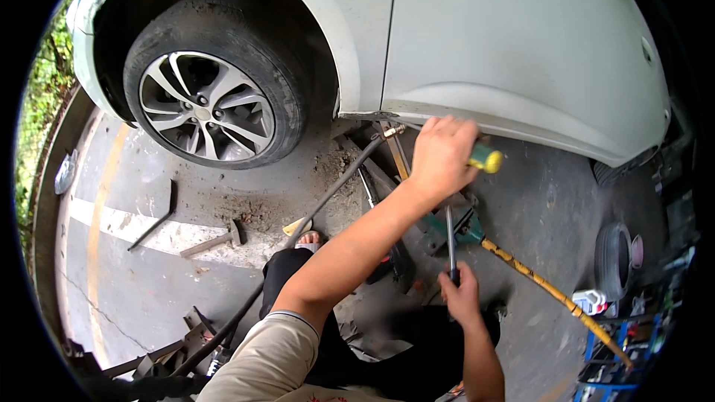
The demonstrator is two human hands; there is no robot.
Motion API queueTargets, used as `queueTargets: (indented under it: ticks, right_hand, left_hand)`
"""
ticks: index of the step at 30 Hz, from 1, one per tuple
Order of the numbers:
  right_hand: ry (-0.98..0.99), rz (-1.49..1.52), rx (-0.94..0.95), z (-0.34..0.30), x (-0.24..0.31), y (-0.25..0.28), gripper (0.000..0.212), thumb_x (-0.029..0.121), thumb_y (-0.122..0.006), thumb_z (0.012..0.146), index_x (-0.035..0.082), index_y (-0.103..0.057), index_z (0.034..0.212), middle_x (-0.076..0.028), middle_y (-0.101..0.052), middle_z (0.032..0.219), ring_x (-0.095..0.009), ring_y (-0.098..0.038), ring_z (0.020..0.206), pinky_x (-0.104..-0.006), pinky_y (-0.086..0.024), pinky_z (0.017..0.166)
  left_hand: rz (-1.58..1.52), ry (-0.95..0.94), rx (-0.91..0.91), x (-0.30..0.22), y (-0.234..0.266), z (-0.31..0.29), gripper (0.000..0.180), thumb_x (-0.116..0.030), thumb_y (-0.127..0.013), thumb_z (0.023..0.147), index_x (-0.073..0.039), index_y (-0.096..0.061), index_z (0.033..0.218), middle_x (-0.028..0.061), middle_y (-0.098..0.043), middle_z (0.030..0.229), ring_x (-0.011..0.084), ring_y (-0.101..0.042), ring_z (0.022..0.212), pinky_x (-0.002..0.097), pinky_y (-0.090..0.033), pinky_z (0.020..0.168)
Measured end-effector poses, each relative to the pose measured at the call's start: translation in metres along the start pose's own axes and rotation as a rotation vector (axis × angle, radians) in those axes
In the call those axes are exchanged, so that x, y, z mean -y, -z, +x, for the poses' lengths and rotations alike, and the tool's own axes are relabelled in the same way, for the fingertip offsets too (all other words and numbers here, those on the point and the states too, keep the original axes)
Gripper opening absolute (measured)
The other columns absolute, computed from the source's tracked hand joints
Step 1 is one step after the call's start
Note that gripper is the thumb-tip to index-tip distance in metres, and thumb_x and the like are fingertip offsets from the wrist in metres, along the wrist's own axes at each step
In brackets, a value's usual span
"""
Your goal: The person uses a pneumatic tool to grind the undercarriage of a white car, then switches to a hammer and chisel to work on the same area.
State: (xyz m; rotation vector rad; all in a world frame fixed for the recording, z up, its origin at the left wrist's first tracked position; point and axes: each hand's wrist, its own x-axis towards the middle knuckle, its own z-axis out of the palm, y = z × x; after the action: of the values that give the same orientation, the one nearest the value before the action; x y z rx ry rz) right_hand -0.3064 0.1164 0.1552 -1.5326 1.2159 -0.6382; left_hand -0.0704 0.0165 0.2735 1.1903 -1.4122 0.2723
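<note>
My left hand (445, 150) reaches up to the lower sill of the pale car door (514, 45). Its fingers are wrapped round a screwdriver (488, 158) with a green and yellow handle, whose butt points right. The screwdriver's tip end cannot be made out beside the sill edge (378, 115). Lower down, my right hand (463, 294) grips a metal-shafted tool (450, 234) by its dark grip. The shaft stands nearly upright below my left hand, and the tool's upper end is not clear. A dark hose (339, 184) with a brass fitting runs up to the sill.
A wheel (205, 108) fills the upper left. On the floor lie a hammer (211, 244), a bent bar (158, 217) and scattered dirt. Right of me are a green jack (468, 229) with a yellow handle, a loose tyre (612, 260) and a white jug (590, 301).
</note>
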Motion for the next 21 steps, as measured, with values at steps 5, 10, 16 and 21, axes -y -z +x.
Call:
queueTargets:
  ticks: [5, 10, 16, 21]
  right_hand:
    - [-0.196, -0.125, 0.017, 0.007, -0.012, -0.001, 0.020, 0.005, -0.064, 0.085, -0.001, -0.055, 0.102, 0.000, -0.051, 0.062, -0.006, -0.048, 0.050, -0.0229, -0.038, 0.046]
    - [-0.312, -0.005, 0.035, 0.037, 0.001, -0.008, 0.019, 0.002, -0.061, 0.087, -0.003, -0.053, 0.103, 0.000, -0.051, 0.061, -0.006, -0.047, 0.049, -0.0214, -0.036, 0.044]
    - [-0.346, 0.013, -0.013, 0.051, 0.010, -0.017, 0.019, 0.000, -0.060, 0.088, -0.004, -0.052, 0.104, -0.001, -0.051, 0.062, -0.006, -0.046, 0.048, -0.0207, -0.035, 0.043]
    - [-0.401, 0.070, -0.027, 0.055, 0.014, -0.019, 0.018, 0.001, -0.059, 0.088, -0.003, -0.053, 0.105, -0.004, -0.054, 0.071, -0.008, -0.047, 0.050, -0.0220, -0.038, 0.044]
  left_hand:
    - [-0.072, 0.031, -0.104, 0.036, -0.013, 0.042, 0.028, -0.004, -0.069, 0.056, -0.006, -0.049, 0.076, 0.0109, -0.055, 0.069, 0.0330, -0.056, 0.066, 0.0418, -0.044, 0.058]
    - [-0.116, 0.080, -0.152, 0.079, -0.030, 0.046, 0.031, -0.011, -0.073, 0.059, -0.007, -0.048, 0.077, 0.0096, -0.054, 0.066, 0.0335, -0.056, 0.061, 0.0419, -0.044, 0.051]
    - [-0.192, 0.112, -0.144, 0.110, -0.045, 0.039, 0.040, -0.012, -0.077, 0.049, -0.007, -0.047, 0.076, 0.0091, -0.053, 0.069, 0.0334, -0.056, 0.056, 0.0425, -0.044, 0.047]
    - [-0.164, 0.122, -0.161, 0.117, -0.046, 0.038, 0.028, -0.014, -0.073, 0.063, -0.009, -0.051, 0.079, 0.0076, -0.052, 0.067, 0.0310, -0.056, 0.055, 0.0403, -0.043, 0.046]
